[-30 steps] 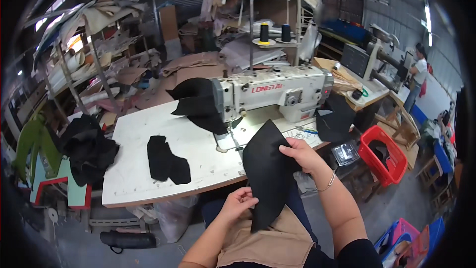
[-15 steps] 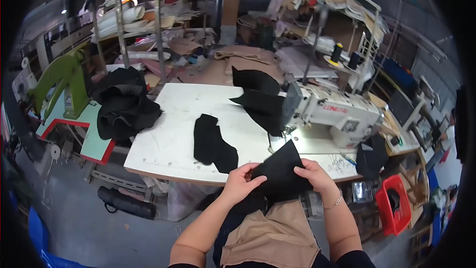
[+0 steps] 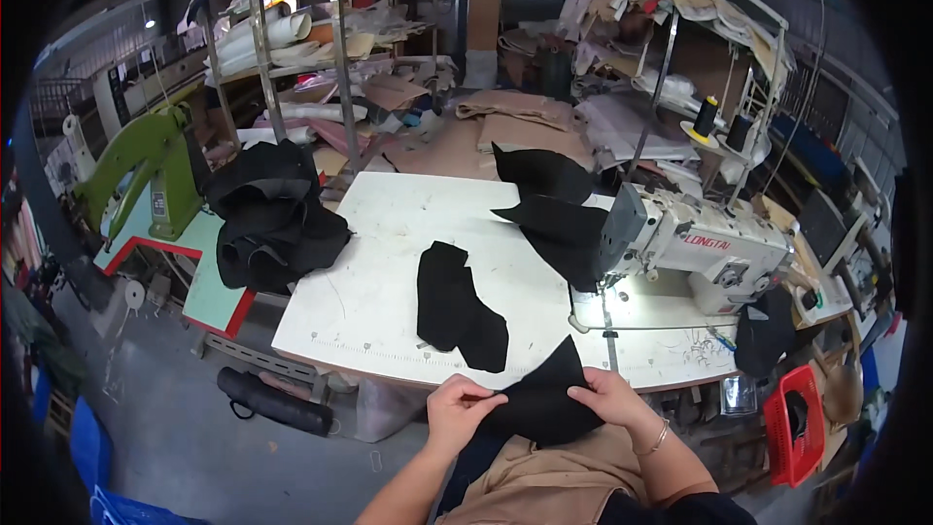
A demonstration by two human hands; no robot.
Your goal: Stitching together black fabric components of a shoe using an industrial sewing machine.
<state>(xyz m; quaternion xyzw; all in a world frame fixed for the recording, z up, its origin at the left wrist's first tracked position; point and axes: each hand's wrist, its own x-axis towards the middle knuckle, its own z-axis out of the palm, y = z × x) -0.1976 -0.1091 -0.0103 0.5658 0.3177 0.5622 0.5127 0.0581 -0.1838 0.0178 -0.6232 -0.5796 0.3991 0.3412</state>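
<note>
head view: black fabric piece (image 3: pixel 544 399) pinched between left hand (image 3: pixel 459 412) and right hand (image 3: pixel 614 399), each grip clamped on an edge.

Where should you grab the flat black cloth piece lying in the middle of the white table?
Probably pinch the black cloth piece at its near lower corner, coming from the table's front edge. It lies flat and limp, and that corner points toward the front edge, closest to the left hand, away from the sewing machine.

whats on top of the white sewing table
On the white table: a flat pair of black fabric pieces, more black pieces draped by the sewing machine. What lies beneath those pieces is covered.
</note>
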